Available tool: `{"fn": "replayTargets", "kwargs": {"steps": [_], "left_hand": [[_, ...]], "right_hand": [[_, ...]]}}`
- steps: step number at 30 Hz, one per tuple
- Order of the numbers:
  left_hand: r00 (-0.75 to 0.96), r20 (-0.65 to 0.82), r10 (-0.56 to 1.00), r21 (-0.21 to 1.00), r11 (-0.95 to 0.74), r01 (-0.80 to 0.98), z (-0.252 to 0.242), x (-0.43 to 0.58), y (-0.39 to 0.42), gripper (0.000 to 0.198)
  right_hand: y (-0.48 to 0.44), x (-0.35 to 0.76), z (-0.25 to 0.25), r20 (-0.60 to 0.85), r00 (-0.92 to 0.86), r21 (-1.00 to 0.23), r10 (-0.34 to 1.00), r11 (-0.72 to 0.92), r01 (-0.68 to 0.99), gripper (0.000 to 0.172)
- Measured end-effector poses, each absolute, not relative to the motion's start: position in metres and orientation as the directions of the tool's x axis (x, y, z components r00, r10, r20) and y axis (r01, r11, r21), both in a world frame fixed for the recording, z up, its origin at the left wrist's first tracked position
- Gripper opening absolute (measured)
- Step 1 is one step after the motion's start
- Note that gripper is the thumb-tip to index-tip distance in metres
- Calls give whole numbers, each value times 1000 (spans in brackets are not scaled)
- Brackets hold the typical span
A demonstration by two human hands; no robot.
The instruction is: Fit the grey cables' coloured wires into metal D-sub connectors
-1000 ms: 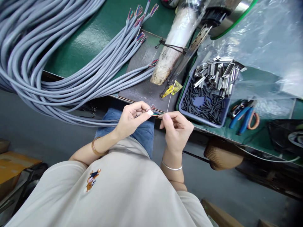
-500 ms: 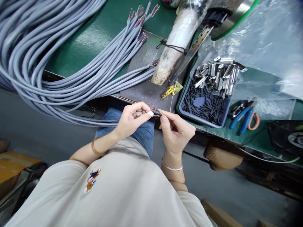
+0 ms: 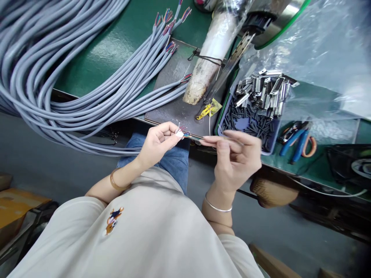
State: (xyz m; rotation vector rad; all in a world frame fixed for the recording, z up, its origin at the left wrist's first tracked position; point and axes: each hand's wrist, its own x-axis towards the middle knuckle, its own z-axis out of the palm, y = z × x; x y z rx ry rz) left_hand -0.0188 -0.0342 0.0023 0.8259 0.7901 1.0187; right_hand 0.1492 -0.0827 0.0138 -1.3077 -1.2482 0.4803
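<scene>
My left hand (image 3: 159, 143) is closed on the stripped end of a grey cable (image 3: 127, 151), with thumb and forefinger pinched at a white bit. From the pinch, thin coloured wires (image 3: 188, 135) fan out to the right. My right hand (image 3: 236, 156) is just right of them, in front of the parts tray. Its fingertips point left at the ends of the wires, and its thumb lies against the bent fingers. Motion blur hides whether anything is held there.
Many grey cables (image 3: 116, 90) with stripped ends lie across the green table (image 3: 95, 48). A soldering fixture with a white wrapped tube (image 3: 210, 58) stands on a dark board (image 3: 165, 110). Rightward are a tray (image 3: 271, 144) of metal connectors and black sleeves, and blue-handled pliers (image 3: 300, 146).
My right hand has moved right, away from my left hand, and its fingers have loosened and stretched. The wires between the hands show more length. My left hand has shifted slightly left, still gripping.
</scene>
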Motion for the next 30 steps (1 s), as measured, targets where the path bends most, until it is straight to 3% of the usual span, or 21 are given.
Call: {"fn": "replayTargets", "kwargs": {"steps": [3, 7, 19, 24, 30], "left_hand": [[361, -224, 905, 826, 373, -422, 3, -20, -34, 34], [375, -236, 896, 809, 395, -435, 3, -21, -35, 38], [281, -190, 941, 829, 307, -467, -8, -19, -36, 29], [259, -214, 942, 853, 310, -421, -6, -20, -37, 30], [299, -178, 938, 860, 296, -416, -3, -20, -36, 31]], "right_hand": [[-84, 148, 12, 365, 297, -897, 882, 247, 367, 7], [-88, 140, 7, 414, 215, -875, 885, 321, 363, 8], [-89, 135, 5, 599, -29, -597, 800, 471, 649, 24], [-92, 138, 5, 568, -47, -652, 822, 484, 584, 24], [-93, 142, -1, 503, 124, -792, 855, 399, 462, 13]]}}
